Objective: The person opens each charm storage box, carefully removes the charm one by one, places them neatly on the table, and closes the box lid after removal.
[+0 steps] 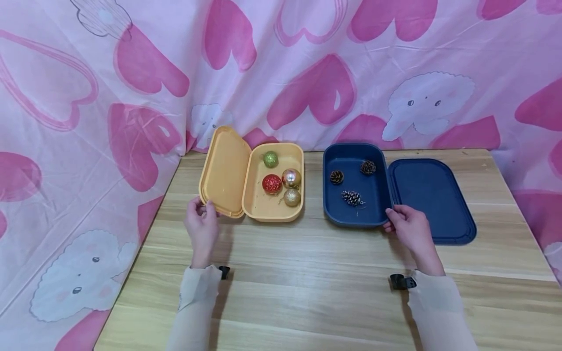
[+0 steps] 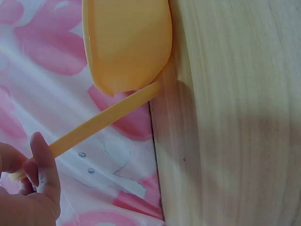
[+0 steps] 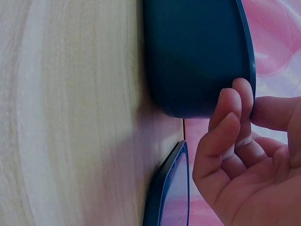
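My left hand [image 1: 202,227] pinches the near outer edge of a yellow lid [image 1: 225,173], which stands tilted up along the left side of a yellow box [image 1: 273,217]. In the left wrist view, thumb and fingers grip the end of that lid [image 2: 101,119]. Inside the yellow box lie a green ball ornament [image 1: 270,159], a red one [image 1: 271,184], a shiny pink-gold one [image 1: 291,178] and a glittery gold one [image 1: 291,197]. My right hand [image 1: 411,228] holds the near right corner of a navy box [image 1: 356,223], thumb at its rim and fingers against its outer wall [image 3: 197,56].
Three pine cones, one of them frosted [image 1: 351,198], lie in the navy box. Its navy lid [image 1: 432,200] lies on the wooden table [image 1: 307,282] to the right. A pink heart-patterned cloth [image 1: 307,83] hangs behind and beside the table.
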### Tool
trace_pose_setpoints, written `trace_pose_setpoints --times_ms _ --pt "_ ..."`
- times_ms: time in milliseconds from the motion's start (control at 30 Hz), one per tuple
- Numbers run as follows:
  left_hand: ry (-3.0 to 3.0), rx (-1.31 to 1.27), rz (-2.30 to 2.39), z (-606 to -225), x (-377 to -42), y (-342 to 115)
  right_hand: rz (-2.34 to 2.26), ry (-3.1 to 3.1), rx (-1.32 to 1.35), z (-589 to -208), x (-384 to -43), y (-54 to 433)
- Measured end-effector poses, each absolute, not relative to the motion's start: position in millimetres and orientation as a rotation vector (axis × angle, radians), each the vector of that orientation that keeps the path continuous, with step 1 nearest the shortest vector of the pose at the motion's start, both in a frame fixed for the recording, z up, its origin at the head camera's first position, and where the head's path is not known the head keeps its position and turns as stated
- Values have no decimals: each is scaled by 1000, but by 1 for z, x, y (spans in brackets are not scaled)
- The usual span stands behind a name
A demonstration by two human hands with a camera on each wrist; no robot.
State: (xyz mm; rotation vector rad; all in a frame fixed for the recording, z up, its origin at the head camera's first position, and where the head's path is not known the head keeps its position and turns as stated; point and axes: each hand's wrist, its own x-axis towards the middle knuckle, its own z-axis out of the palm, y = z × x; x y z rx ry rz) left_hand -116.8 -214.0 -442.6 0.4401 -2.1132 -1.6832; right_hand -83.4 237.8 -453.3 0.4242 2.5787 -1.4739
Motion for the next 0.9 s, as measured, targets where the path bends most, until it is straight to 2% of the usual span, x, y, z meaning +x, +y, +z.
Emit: trace_pose_setpoints --times_ms 300,900 --pt "-1979 608 -1858 -446 -114 -227 -1489 2568 424 -453 -82 239" --pt "-1750 732 -2095 -457 -108 -252 -1498 2576 419 -454 -83 238"
